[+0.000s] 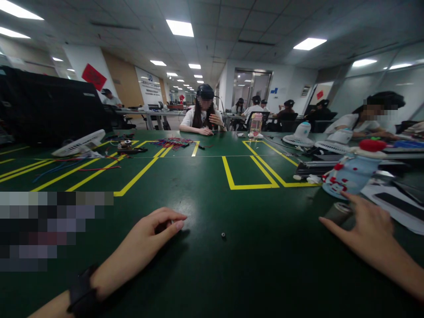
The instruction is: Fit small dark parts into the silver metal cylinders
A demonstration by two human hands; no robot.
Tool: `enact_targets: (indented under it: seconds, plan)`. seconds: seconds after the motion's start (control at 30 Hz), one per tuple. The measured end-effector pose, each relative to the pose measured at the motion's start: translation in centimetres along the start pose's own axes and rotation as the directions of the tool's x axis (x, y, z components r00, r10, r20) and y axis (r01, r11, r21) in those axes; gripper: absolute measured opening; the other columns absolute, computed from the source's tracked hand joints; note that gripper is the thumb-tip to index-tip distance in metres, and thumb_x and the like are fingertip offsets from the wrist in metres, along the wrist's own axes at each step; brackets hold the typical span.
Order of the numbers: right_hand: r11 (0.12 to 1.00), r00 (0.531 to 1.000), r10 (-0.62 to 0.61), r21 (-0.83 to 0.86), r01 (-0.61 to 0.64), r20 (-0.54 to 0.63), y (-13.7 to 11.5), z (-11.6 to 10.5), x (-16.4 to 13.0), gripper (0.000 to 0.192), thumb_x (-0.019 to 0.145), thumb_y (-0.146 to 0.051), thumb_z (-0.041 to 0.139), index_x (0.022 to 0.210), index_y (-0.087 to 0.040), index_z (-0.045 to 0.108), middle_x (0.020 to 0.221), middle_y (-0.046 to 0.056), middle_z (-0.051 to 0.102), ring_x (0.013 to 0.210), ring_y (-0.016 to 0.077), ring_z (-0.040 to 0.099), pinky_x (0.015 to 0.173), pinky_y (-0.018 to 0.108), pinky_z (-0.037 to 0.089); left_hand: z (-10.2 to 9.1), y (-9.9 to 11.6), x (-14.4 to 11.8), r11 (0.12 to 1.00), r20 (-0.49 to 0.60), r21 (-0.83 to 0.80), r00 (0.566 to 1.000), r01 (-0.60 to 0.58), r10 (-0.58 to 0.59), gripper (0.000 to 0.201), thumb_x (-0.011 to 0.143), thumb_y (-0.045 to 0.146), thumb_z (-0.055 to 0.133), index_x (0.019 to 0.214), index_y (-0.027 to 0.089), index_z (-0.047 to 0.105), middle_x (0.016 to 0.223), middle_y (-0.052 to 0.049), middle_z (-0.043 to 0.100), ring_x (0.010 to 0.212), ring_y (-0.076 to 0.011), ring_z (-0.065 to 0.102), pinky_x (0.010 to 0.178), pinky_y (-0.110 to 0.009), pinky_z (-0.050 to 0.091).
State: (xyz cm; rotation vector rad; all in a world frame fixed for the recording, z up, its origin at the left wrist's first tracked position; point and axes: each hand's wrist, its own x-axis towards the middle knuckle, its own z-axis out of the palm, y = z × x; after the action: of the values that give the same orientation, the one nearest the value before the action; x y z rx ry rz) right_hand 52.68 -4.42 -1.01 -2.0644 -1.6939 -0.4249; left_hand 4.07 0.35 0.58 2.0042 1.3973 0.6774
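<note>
Low over the green table, my left hand (162, 227) has its fingers curved, with the thumb close under the index finger. Nothing shows between them. My right hand (367, 225) is spread, its thumb and index finger stretched apart around a short grey cylinder (338, 213). Whether it touches the cylinder I cannot tell; the hand hides part of it. A small metal ring-like piece (223, 235) lies on the table between my hands. Just beyond my right hand stands a light blue snowman-patterned container (353, 170) with a red top.
Yellow tape (255, 187) marks the green table (205, 274). Loose wires (172, 142) and a white fan head (79, 143) lie at the left. A pink bottle (255, 126) and white fans (300, 134) stand farther back. Across the table sits a person (202, 115); another (367, 117) works at the right.
</note>
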Motion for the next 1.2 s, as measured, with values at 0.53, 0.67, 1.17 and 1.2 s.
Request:
enact_targets:
  seconds: [0.53,0.67,1.17,1.2]
  plan:
    - [0.773,0.824,-0.552,0.447,0.45,0.126,-18.0,-1.2,0.4,0.017,0.086,-0.034,0.05,0.093,-0.027,0.064,0.101,0.003,0.061,0.098,0.019,0.051,0.086,0.039,0.035,-0.2,0.4,-0.3,0.998,0.039,0.02,0.997,-0.064,0.063,0.029,0.089,0.045,0.048,0.103,0.028,0.066,0.103,-0.003,0.064,0.095,-0.0229,0.059,0.086,-0.037,0.047]
    - [0.951,0.953,-0.303,0.071,0.301,0.024,-8.9,-4.2,2.5,0.025,0.084,-0.04,0.049,0.091,-0.02,0.062,0.095,0.008,0.062,0.089,0.0198,0.055,0.081,0.036,0.039,-0.1,0.5,-0.2,0.999,0.032,-0.019,0.998,-0.044,0.045,0.03,0.087,0.048,0.048,0.1,0.028,0.067,0.102,-0.003,0.064,0.095,-0.0245,0.059,0.085,-0.039,0.047]
    - [0.969,0.927,0.245,-0.043,-0.243,0.284,-0.5,-4.9,3.4,0.035,0.079,-0.05,0.049,0.093,-0.022,0.067,0.093,0.009,0.066,0.074,0.0169,0.059,0.069,0.034,0.04,0.1,1.3,-0.4,1.0,0.019,0.007,1.0,-0.009,0.008,0.03,0.088,0.048,0.048,0.097,0.027,0.067,0.103,-0.003,0.065,0.097,-0.0241,0.06,0.088,-0.039,0.045]
    - [0.969,0.926,0.247,-0.042,-0.245,0.284,-0.3,-4.9,3.5,0.035,0.079,-0.05,0.05,0.093,-0.023,0.067,0.094,0.009,0.066,0.074,0.017,0.059,0.069,0.034,0.04,0.1,1.4,-0.4,1.0,0.022,0.005,1.0,-0.011,0.011,0.03,0.089,0.048,0.047,0.098,0.027,0.067,0.103,-0.003,0.065,0.097,-0.0242,0.059,0.089,-0.04,0.045]
